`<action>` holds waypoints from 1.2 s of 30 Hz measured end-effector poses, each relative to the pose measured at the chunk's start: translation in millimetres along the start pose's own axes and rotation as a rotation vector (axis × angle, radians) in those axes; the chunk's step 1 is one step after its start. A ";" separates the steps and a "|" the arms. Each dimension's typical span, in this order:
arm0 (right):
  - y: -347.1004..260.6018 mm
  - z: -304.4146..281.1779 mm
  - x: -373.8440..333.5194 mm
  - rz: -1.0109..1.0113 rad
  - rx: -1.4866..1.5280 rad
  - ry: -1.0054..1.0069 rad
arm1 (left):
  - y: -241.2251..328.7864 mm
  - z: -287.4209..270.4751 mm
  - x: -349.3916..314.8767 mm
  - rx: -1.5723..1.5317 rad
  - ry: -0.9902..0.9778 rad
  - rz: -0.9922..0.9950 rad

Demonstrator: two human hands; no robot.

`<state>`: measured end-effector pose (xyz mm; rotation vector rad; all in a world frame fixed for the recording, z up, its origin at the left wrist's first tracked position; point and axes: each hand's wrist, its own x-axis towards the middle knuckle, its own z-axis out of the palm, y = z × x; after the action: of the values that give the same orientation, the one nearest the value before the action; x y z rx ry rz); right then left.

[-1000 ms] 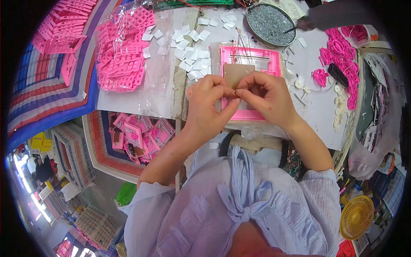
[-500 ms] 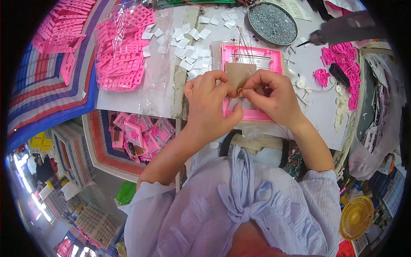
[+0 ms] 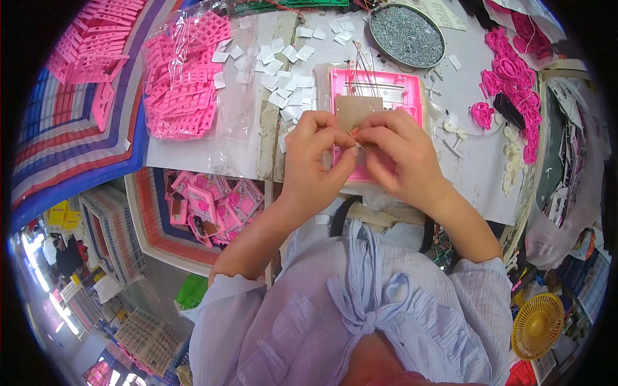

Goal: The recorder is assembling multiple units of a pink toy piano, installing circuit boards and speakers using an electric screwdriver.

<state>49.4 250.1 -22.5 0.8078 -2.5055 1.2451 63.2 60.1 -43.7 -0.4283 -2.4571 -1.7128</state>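
Note:
In front of me lies a pink plastic case (image 3: 413,96), open side up, with metal strips and thin dark wires (image 3: 364,74) at its far end. A brown board (image 3: 351,110) rests over its middle. Both hands are closed in pinches above the near half. My left hand (image 3: 318,154) is at the case's left side, thumb and forefinger pressed together. My right hand (image 3: 405,154) meets it from the right, its fingertips on a small orange piece (image 3: 353,133). Fingers cover most of that piece, and whatever the left fingertips hold is hidden.
Small white squares (image 3: 283,82) lie scattered left of the case, beside a clear bag of pink parts (image 3: 183,83). A round tray of screws (image 3: 407,35) stands at the back. White round parts (image 3: 512,161) and pink parts (image 3: 531,106) lie right. Below left, a bin (image 3: 183,248) holds pink pieces.
My right hand has turned and closed in on the left, and the small orange piece has shifted slightly left. The dark pointed tool at the upper right has gone out of view.

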 end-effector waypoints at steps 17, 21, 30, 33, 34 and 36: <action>-4.9 0.7 -18.0 -0.145 -0.018 -0.064 | 6.4 -33.6 36.0 -0.488 -0.567 -0.768; -1.7 1.0 -16.1 -0.186 -0.062 -0.097 | 7.5 -34.9 40.9 -0.244 -0.609 -0.516; -3.3 7.9 -20.2 -0.167 -0.321 -0.182 | -4.2 -22.9 25.4 0.188 -0.451 0.162; -5.1 9.4 -18.9 -0.172 -0.335 -0.211 | -5.8 -21.5 20.3 0.215 -0.427 0.173; -6.6 9.4 -18.0 -0.171 -0.336 -0.225 | -6.3 -21.4 19.0 0.216 -0.414 0.173; -13.0 4.7 -15.2 -0.153 -0.383 -0.290 | -8.3 -18.7 16.1 0.235 -0.384 0.219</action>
<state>69.4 245.8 -23.2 1.1140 -2.7149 0.6048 44.2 42.6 -40.5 -1.0363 -2.6955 -1.3367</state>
